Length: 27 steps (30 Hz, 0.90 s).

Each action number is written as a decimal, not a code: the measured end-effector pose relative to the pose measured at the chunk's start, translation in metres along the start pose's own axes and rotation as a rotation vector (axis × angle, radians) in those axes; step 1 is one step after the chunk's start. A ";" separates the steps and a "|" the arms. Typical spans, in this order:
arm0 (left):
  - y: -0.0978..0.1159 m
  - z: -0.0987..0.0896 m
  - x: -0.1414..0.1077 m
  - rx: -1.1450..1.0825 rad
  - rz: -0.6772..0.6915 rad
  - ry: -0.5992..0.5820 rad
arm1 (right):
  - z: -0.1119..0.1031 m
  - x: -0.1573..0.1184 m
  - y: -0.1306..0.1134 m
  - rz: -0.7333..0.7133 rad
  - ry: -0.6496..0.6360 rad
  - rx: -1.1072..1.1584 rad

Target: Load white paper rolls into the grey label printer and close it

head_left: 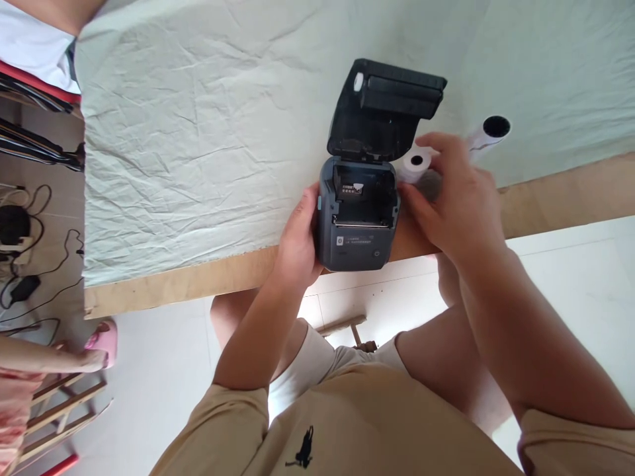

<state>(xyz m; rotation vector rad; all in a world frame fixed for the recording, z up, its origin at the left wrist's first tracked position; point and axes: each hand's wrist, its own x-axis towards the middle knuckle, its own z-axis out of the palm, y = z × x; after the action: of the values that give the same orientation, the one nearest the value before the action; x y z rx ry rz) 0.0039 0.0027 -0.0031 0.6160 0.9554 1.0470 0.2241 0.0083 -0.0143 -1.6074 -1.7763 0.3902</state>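
A dark grey portable label printer [358,248] is tilted up at the table's front edge. Its black lid [374,125] is swung up and the paper bay inside shows no roll. My left hand [298,241] grips the printer's left side. Right of the printer stands a small white paper roll [415,166] with a dark core. My right hand [459,188] curves around that roll, thumb on the near side and fingers behind it. Beyond my right hand, a second white roll [486,135] with a wider black core stands partly hidden by the fingers.
A pale green cloth [208,145] covers the table, leaving a bare wooden front edge [188,281]. Another person's arm [54,10] shows at the upper left. Cables [37,264] lie on the floor at left, near a pink slipper [105,344] and a wooden rack [64,413].
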 end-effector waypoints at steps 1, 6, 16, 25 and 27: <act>0.000 0.000 0.000 -0.003 0.013 0.007 | -0.002 -0.001 -0.001 0.008 -0.010 -0.013; 0.000 0.003 0.001 -0.010 -0.002 0.035 | -0.028 0.000 0.000 -0.199 0.270 -0.131; 0.001 0.004 0.001 -0.009 0.022 0.032 | -0.028 0.009 0.043 0.081 0.087 -0.007; 0.002 0.004 -0.002 0.050 0.054 0.003 | -0.040 0.003 0.033 -0.111 0.232 0.046; 0.001 0.005 -0.006 0.091 0.079 -0.012 | -0.042 0.001 0.010 -0.089 0.175 0.197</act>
<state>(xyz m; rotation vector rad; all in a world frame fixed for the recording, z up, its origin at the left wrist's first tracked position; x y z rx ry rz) 0.0068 -0.0019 0.0021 0.7400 0.9784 1.0732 0.2592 0.0013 0.0094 -1.3769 -1.6175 0.3597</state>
